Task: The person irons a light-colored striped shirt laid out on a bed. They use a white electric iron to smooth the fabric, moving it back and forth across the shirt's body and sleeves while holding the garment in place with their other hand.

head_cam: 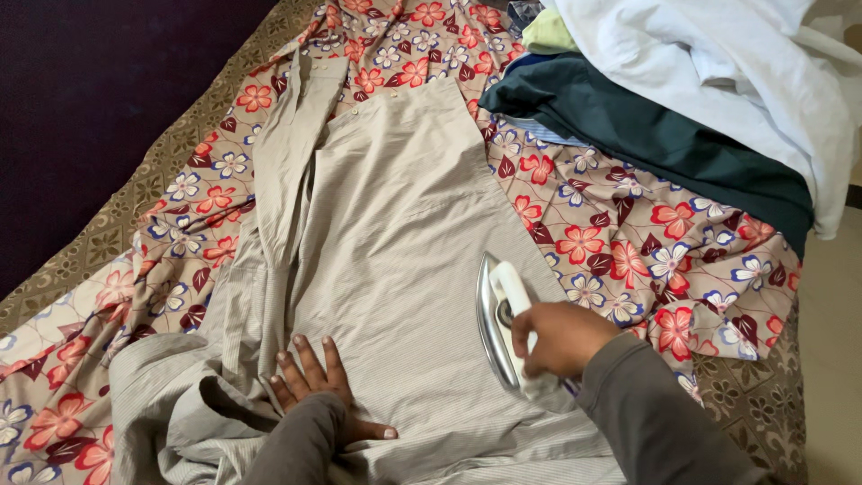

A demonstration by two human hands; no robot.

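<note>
One floral sheet covers the surface, with one pile of clothes far right. One beige shirt lies spread mid-scene. Near right, one iron (tipped on edge) is gripped by the right hand; the left hand presses flat, fingers spread.

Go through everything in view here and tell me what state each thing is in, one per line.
Beige shirt: spread flat, bunched at lower left.
Iron: on the shirt's right edge, tilted onto its side.
Right hand: gripping the iron's handle.
Left hand: pressed flat on the shirt, fingers spread.
Floral sheet: laid out underneath.
Clothes pile: heaped, unfolded.
</note>
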